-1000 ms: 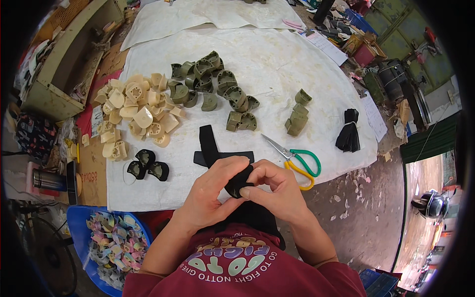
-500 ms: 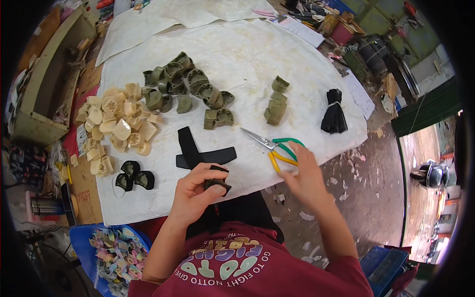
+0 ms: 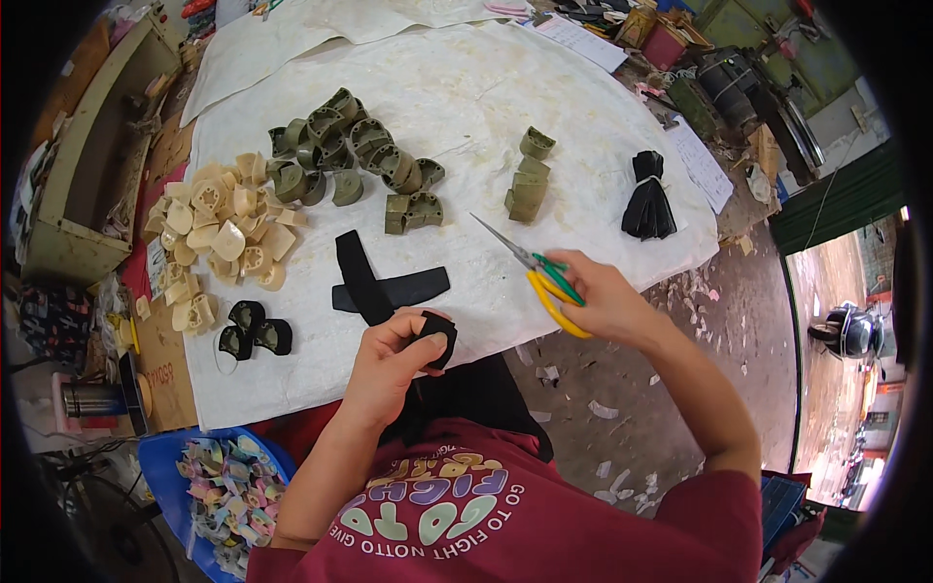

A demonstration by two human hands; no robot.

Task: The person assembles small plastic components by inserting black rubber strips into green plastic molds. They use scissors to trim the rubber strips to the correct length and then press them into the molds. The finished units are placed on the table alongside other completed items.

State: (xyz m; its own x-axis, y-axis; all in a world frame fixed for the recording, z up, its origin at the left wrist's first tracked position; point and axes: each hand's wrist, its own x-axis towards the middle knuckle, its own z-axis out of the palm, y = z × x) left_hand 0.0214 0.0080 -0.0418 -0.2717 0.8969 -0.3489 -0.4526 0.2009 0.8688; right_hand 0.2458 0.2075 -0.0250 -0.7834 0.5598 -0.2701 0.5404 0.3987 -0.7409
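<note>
My left hand (image 3: 394, 361) is closed on a small black-covered piece (image 3: 439, 340), held just over the table's front edge. In my right hand (image 3: 612, 296) is a pair of scissors (image 3: 544, 277) with one green and one yellow handle; its pointed blades aim away to the upper left. Two black fabric strips (image 3: 400, 286) lie crossed beyond my left hand. Several black-edged green pieces (image 3: 255, 330) sit together to the left. Olive-green hollow plastic pieces (image 3: 389, 165) are heaped farther back, and a few more green pieces (image 3: 528, 185) stand in a row right of them.
Cream plastic pieces (image 3: 228, 246) pile up at the left of the white-covered table (image 3: 466, 97). A tied bundle of black strips (image 3: 648, 204) lies at the right. A blue basin (image 3: 165, 457) of colourful scraps stands below left. Scraps (image 3: 603, 410) litter the floor at right.
My right hand has taken up the scissors, now lifted with the handles in its fingers. My left hand has turned the small piece so its black side shows. The view has shifted slightly.
</note>
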